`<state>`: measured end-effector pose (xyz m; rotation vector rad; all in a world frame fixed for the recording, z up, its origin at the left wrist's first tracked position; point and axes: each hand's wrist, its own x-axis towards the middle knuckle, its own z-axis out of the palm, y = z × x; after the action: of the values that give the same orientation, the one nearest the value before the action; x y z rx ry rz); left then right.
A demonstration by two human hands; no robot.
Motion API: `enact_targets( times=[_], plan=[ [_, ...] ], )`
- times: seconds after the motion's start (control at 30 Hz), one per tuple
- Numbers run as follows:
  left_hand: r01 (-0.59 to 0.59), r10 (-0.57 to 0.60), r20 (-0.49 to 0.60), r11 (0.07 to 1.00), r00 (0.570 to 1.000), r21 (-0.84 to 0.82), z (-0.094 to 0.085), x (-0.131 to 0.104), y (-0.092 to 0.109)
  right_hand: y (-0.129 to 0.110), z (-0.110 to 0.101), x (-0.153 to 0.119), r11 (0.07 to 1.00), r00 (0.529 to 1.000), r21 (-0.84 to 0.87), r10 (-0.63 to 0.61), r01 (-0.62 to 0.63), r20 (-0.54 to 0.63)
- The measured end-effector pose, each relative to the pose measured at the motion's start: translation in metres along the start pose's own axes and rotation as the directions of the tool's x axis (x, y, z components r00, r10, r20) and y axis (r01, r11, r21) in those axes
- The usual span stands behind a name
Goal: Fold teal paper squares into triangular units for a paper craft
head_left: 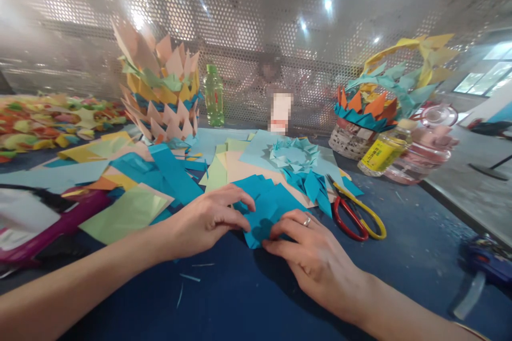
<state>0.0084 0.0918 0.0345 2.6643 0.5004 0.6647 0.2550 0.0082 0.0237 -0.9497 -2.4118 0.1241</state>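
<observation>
A sheet of blue paper (262, 218) with folds and creases lies in front of me on the dark blue table. At its left edge my left hand (216, 213) rests with curved fingertips on the paper. My right hand (304, 240), a ring on one finger, grips the lower right edge with thumb and fingers. Just beyond are folded blue paper points (312, 184) and a ring of pale turquoise folded paper (294, 154). Scissors (354, 213) with red and yellow handles lie right of them. Fingers partly cover the sheet's edges.
Loose coloured paper (128, 210) spreads leftward near a magenta-handled object (60, 229). Folded-paper tiers (160, 90) and a green bottle (214, 96) stand behind. At right are a paper basket (352, 136), a yellow-labelled bottle (384, 152), a pink jug (424, 154) and a blue glue gun (486, 261).
</observation>
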Motion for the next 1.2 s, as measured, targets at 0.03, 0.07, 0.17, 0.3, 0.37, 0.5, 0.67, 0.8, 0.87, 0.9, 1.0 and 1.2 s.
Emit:
enact_targets(
  times=[0.03, 0.07, 0.17, 0.3, 0.37, 0.5, 0.67, 0.8, 0.87, 0.9, 1.0, 1.2],
  plan=[
    [0.001, -0.001, 0.001, 1.000, 1.000, -0.016, -0.001, 0.001, 0.002, 0.000, 0.000, 0.000, 1.000, 1.000, 0.000, -0.002, 0.002, -0.001],
    [0.004, -0.004, 0.006, 0.999, 1.000, -0.034, -0.002, 0.002, 0.003, 0.000, 0.000, 0.000, 1.000, 1.000, 0.001, -0.008, 0.008, -0.003],
    [0.019, -0.016, 0.029, 0.995, 0.999, -0.097, -0.004, 0.004, 0.007, 0.000, -0.001, 0.000, 1.000, 1.000, 0.004, -0.026, 0.026, 0.008],
    [0.051, -0.047, 0.028, 0.988, 0.998, -0.144, 0.001, 0.004, 0.008, 0.000, -0.001, 0.001, 0.998, 0.998, -0.015, -0.061, 0.061, 0.035],
    [0.064, -0.062, 0.016, 0.986, 0.998, -0.154, 0.005, 0.004, 0.008, -0.001, -0.001, 0.001, 0.995, 0.995, -0.022, -0.094, 0.095, 0.039],
    [0.094, -0.097, -0.012, 0.983, 0.995, -0.160, 0.014, 0.004, 0.009, -0.002, -0.001, 0.001, 0.991, 0.989, -0.024, -0.133, 0.135, 0.069],
    [0.126, -0.132, -0.033, 0.980, 0.991, -0.155, 0.019, 0.008, 0.013, -0.002, -0.001, 0.001, 0.991, 0.987, -0.016, -0.134, 0.136, 0.090],
    [0.141, -0.149, -0.046, 0.979, 0.988, -0.149, 0.022, 0.011, 0.017, -0.002, -0.001, 0.000, 0.990, 0.986, -0.019, -0.139, 0.141, 0.087],
    [0.145, -0.154, -0.050, 0.979, 0.987, -0.146, 0.024, 0.012, 0.019, -0.002, -0.001, 0.000, 0.989, 0.986, -0.023, -0.142, 0.144, 0.085],
    [0.147, -0.156, -0.052, 0.979, 0.986, -0.144, 0.025, 0.012, 0.019, -0.001, -0.001, 0.000, 0.989, 0.986, -0.025, -0.145, 0.147, 0.085],
    [0.159, -0.168, -0.060, 0.978, 0.984, -0.133, 0.026, 0.013, 0.020, -0.001, -0.001, 0.001, 0.987, 0.984, -0.024, -0.157, 0.160, 0.083],
    [0.175, -0.182, -0.072, 0.979, 0.981, -0.101, 0.029, 0.011, 0.022, 0.000, 0.001, 0.000, 0.986, 0.985, -0.028, -0.160, 0.162, 0.063]
  ],
)
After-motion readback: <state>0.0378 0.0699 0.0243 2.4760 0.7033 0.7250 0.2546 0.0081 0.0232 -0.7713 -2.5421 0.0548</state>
